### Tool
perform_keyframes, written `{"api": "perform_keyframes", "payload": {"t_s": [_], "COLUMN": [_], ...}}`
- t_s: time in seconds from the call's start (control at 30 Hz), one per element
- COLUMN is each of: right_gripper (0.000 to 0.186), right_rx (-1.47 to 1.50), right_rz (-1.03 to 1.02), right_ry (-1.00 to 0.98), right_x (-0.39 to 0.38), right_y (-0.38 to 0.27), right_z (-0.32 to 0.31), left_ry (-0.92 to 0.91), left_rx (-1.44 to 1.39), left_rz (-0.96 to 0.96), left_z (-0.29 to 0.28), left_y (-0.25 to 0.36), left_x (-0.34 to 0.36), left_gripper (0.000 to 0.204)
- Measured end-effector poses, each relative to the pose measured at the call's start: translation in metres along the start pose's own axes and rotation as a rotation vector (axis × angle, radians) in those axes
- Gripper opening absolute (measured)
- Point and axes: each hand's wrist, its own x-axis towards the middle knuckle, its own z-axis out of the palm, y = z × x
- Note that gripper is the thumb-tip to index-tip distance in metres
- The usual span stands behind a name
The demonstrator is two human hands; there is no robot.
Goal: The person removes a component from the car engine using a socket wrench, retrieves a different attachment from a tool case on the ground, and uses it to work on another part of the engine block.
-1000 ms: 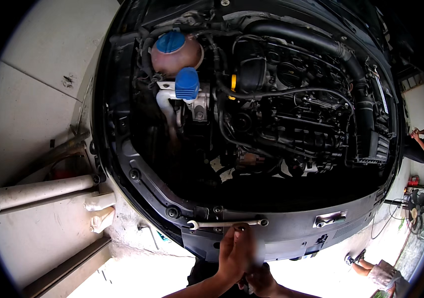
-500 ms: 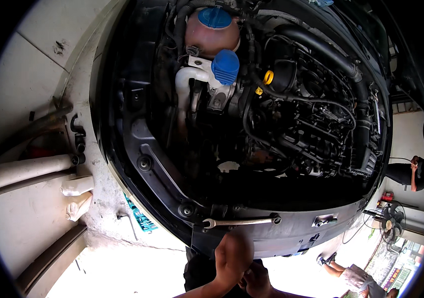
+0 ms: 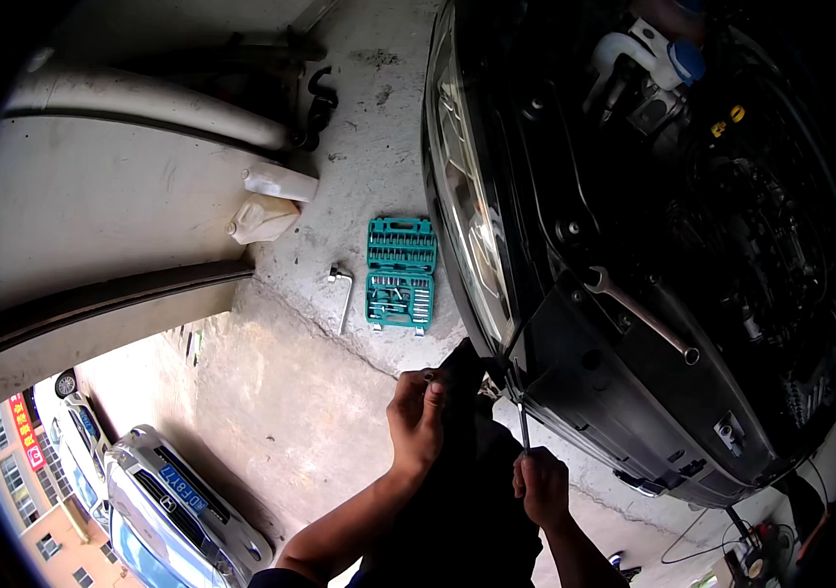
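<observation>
My left hand (image 3: 415, 416) is closed in front of my body, its thumb pressed to the fingers around a small round metal piece (image 3: 429, 376) too small to name. To its right, my right hand (image 3: 542, 487) is closed around the lower end of a slim metal rod-shaped tool (image 3: 524, 421). That tool points up toward the car's front corner, and its tip is hard to make out. A combination wrench (image 3: 645, 321) lies on the dark front panel (image 3: 584, 358) of the car, apart from both hands.
On the floor at left lie an open green socket set case (image 3: 400, 269) and an L-shaped wrench (image 3: 344, 302). Two pale plastic jugs (image 3: 263, 218) sit by the wall. The open engine bay (image 3: 731, 216) fills the right, beside a headlight (image 3: 467, 176). A silver car (image 3: 173, 510) stands outside.
The view has swung left, bringing the whole socket case and a silver car into sight. My hands, close together before, are now apart, and the rod-shaped tool shows in the right one.
</observation>
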Motion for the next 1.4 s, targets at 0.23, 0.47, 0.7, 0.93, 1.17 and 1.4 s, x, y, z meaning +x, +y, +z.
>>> {"api": "perform_keyframes", "payload": {"t_s": [0.23, 0.47, 0.7, 0.93, 1.17, 1.4], "right_gripper": [0.025, 0.028, 0.007, 0.014, 0.037, 0.034], "right_rx": [-0.032, -0.185, -0.689, -0.129, -0.065, 0.158], "right_rz": [0.146, 0.124, -0.129, 0.563, 0.505, 0.535], "right_ry": [0.001, 0.115, 0.025, 0.062, 0.180, 0.233], "right_x": [0.033, 0.096, 0.162, 0.157, 0.167, 0.166], "right_y": [0.122, 0.305, 0.348, 0.352, 0.347, 0.348], "right_z": [0.046, 0.097, 0.162, 0.180, 0.178, 0.171], "left_ry": [0.094, 0.139, 0.129, 0.120, 0.341, 0.624], "left_rx": [0.532, 0.850, 1.060, 1.060, 1.034, 0.687], "left_rz": [-0.033, -0.208, 0.078, 0.119, -0.342, -0.735], "left_z": [-0.128, -0.206, -0.229, -0.229, -0.189, -0.150], "left_y": [-0.151, -0.385, -0.523, -0.545, -0.512, -0.496], "left_x": [0.064, 0.239, 0.371, 0.373, 0.415, 0.423], "left_gripper": [0.020, 0.029, 0.018, 0.023, 0.045, 0.049]}}
